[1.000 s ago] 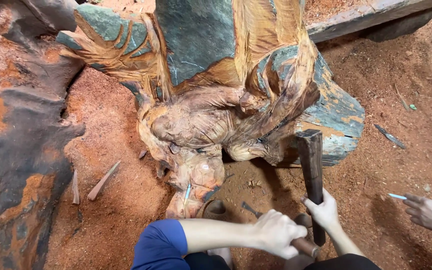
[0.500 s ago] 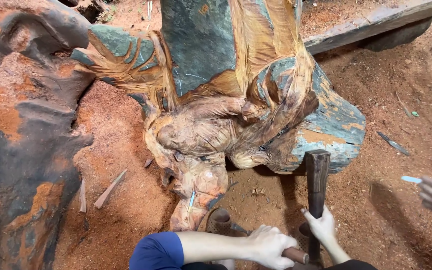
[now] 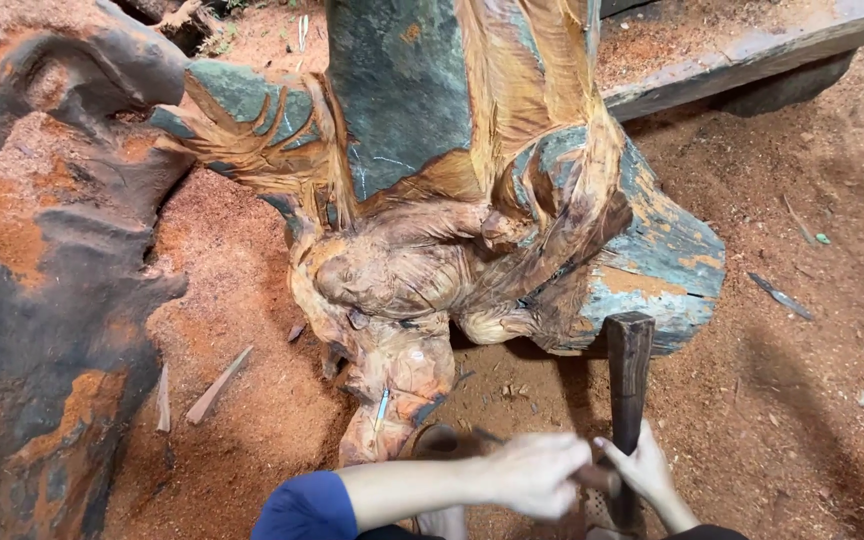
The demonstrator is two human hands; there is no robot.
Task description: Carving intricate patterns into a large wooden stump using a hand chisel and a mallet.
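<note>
At the bottom edge of the view, the left hand [image 3: 537,472] reaches across from a blue sleeve [image 3: 304,508], its fingers curled shut around a brown wooden tool handle [image 3: 594,478]; the tool's working end is hidden. Just beside it, the right hand [image 3: 644,470] wraps closed around the shaft of a dark, blocky wooden mallet [image 3: 630,362] that stands upright, its head near the underside of the carving. Both hands sit low and close together, cut off by the frame.

Directly above them rises the large orange-brown wood carving with blue-green weathered patches [image 3: 472,240], its lower lobe touching the sawdust-covered reddish ground [image 3: 242,300]. A thin pale-blue stick [image 3: 382,405] lies against that lobe. To the left, loose wooden splinters [image 3: 217,385] lie on open sawdust between the carving and a dark, orange-streaked gnarled stump [image 3: 42,330]. To the right the ground opens wide, holding only a slim dark blade [image 3: 780,296]. Farthest off, a grey timber beam [image 3: 752,55] crosses the upper right corner.
</note>
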